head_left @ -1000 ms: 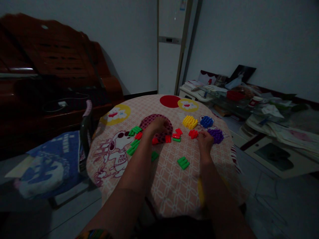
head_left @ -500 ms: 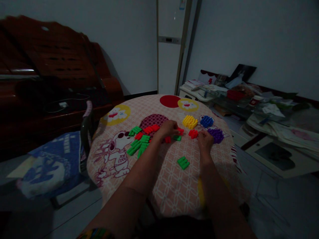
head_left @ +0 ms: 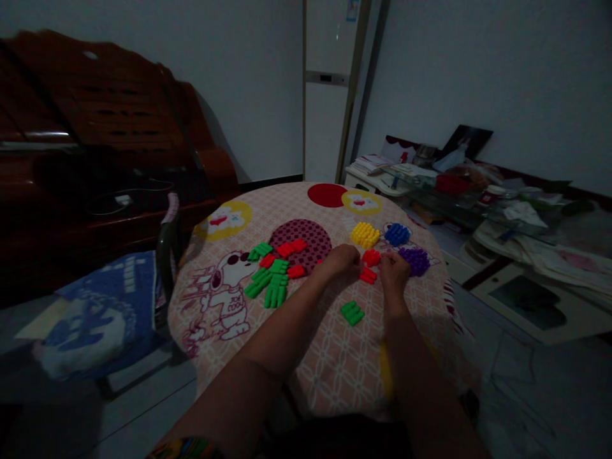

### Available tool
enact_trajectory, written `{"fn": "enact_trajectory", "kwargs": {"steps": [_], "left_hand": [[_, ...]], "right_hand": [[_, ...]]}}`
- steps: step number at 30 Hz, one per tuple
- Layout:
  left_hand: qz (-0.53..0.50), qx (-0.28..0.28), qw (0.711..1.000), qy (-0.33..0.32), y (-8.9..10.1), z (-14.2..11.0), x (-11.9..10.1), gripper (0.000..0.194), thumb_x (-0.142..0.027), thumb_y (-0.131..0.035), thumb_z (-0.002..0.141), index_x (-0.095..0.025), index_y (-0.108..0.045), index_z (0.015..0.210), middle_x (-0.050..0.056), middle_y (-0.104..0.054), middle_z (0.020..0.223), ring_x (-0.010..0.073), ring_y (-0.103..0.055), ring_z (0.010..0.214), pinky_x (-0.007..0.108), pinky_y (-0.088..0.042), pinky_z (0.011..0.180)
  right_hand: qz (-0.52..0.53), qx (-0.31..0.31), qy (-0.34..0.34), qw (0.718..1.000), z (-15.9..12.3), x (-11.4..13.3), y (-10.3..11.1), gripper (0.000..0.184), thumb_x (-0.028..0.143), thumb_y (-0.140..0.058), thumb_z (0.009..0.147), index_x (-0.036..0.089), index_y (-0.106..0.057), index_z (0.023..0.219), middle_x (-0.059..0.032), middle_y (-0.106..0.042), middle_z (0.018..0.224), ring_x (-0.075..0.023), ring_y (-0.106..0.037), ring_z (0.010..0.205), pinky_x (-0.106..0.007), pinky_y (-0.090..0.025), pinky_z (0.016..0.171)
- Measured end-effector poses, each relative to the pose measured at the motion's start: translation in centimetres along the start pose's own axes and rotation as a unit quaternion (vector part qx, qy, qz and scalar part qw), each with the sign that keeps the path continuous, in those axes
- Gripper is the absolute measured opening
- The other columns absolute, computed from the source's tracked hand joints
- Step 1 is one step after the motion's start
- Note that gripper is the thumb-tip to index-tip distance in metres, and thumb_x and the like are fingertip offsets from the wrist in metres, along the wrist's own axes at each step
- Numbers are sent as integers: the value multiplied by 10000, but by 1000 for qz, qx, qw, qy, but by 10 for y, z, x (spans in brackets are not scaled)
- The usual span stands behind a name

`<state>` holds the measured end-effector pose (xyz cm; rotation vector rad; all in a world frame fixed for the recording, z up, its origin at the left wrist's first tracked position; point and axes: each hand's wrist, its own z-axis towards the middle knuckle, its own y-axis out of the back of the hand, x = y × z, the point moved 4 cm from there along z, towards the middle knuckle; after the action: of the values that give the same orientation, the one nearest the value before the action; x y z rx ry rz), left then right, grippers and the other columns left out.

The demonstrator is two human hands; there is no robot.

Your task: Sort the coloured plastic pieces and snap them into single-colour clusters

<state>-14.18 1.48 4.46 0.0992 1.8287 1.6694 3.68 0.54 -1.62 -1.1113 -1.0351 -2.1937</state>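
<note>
My left hand (head_left: 343, 260) is over the middle of the table, fingers curled down at the edge of a red toy block (head_left: 368, 275); its fingertips are partly hidden. Just right of it, my right hand (head_left: 394, 271) pinches another red block (head_left: 371, 257) at its right end. The two red blocks lie close together between my hands. Nearer to me, a single green block (head_left: 352, 313) rests on the cloth. Left of my hands lie several green blocks (head_left: 275, 290) and red blocks (head_left: 291, 247), loosely spread.
Yellow blocks (head_left: 365, 235), blue blocks (head_left: 397, 234) and purple blocks (head_left: 414, 261) sit in clusters beyond and beside my right hand. A patterned cloth covers the round table (head_left: 315, 376). A chair (head_left: 167, 255) stands at left, a cluttered glass stand (head_left: 449, 191) at right.
My left hand has moved right, towards my right hand, bringing a red block beside the other one. My right hand has stayed about where it was.
</note>
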Motion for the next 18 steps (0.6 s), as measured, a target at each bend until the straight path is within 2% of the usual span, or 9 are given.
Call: {"fn": "enact_trajectory", "kwargs": {"steps": [4,7,10,14,16,18], "left_hand": [[32,55,998,9,-5,-6,-16,216,-349,-823,666,-174,-765,780,101,-739,802,249,-702,828,286,-514,742],[58,60,996,17,-11,-7,-24,194,-243,-811,656,-166,-758,826,126,-742,847,282,-711,893,309,-527,778],[63,56,996,14,-12,-6,-24,184,-199,-762,695,-168,-754,876,122,-747,883,273,-713,912,300,-525,785],[43,68,997,-4,-15,-5,-25,258,-379,-763,746,-161,-752,885,124,-745,902,278,-718,877,308,-524,750],[35,52,998,3,-17,-5,-26,362,-475,-757,756,-147,-747,912,146,-744,930,300,-717,908,321,-524,755],[38,25,999,13,-20,-5,-27,392,-479,-754,765,-138,-738,956,164,-740,969,314,-709,958,326,-522,777]], "right_hand": [[-2,0,7,1000,1,0,0,308,350,-460,766,183,-716,800,-65,-713,732,-212,-641,687,-290,-483,636],[-2,-2,0,1000,1,-1,0,296,352,-472,767,189,-718,789,-63,-715,727,-215,-645,695,-290,-486,639],[3,1,-6,1000,1,-1,-1,289,356,-480,770,194,-719,783,-62,-720,736,-215,-653,709,-290,-494,649],[13,3,-9,1000,2,-1,-1,293,354,-486,766,180,-720,795,-71,-723,748,-220,-660,714,-302,-502,660],[14,1,-11,1000,2,-1,-1,296,349,-481,764,179,-721,800,-73,-722,749,-222,-660,713,-305,-502,660],[13,1,-13,1000,2,-1,-1,296,344,-474,761,183,-720,799,-71,-721,750,-222,-658,713,-305,-499,661]]}}
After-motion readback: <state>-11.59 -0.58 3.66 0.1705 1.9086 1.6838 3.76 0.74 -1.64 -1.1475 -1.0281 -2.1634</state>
